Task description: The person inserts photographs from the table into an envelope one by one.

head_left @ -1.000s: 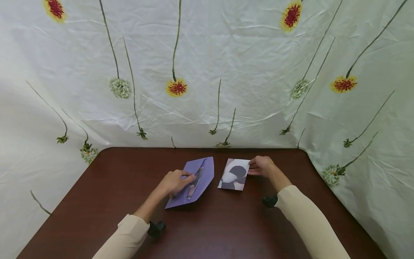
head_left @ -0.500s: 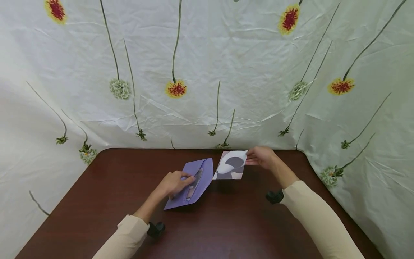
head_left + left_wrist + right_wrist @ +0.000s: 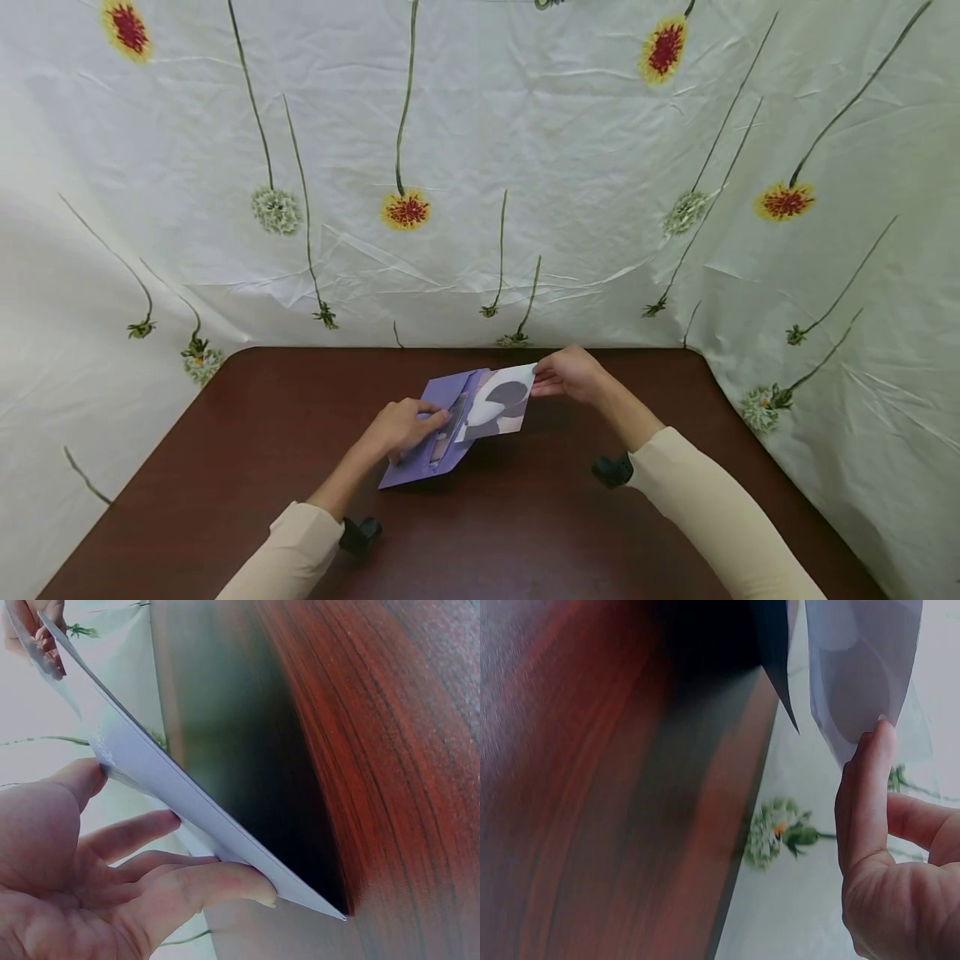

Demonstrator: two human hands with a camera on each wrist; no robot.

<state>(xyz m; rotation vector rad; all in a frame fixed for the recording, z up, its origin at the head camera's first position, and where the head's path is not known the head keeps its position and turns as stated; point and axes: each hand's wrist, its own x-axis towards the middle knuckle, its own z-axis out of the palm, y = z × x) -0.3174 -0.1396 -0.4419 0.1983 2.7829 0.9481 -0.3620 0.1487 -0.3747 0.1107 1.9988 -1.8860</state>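
Note:
My left hand (image 3: 405, 427) grips a purple envelope (image 3: 445, 389), its flap open toward the right. A picture shows inside the envelope's mouth, near my thumb. In the left wrist view the envelope (image 3: 187, 793) is tilted, with fingers curled about its edge. At its right, my right hand (image 3: 573, 375) pinches a card (image 3: 501, 402) with a grey, white and pinkish picture by its upper right corner. The card overlaps the open flap from above; whether they touch I cannot tell. In the right wrist view the card (image 3: 855, 682) hangs from thumb and fingertips, beside the dark envelope edge (image 3: 778, 682).
A dark reddish-brown table (image 3: 510, 533) lies under both hands. Behind and at both sides hangs a pale cloth (image 3: 480, 125) printed with flowers. A small black device (image 3: 360, 535) sits at the left wrist, and a like one (image 3: 613, 471) at the right.
My right hand has lifted the card off to the right of the envelope, then brought it left over the flap. The left hand and envelope have stayed nearly in place.

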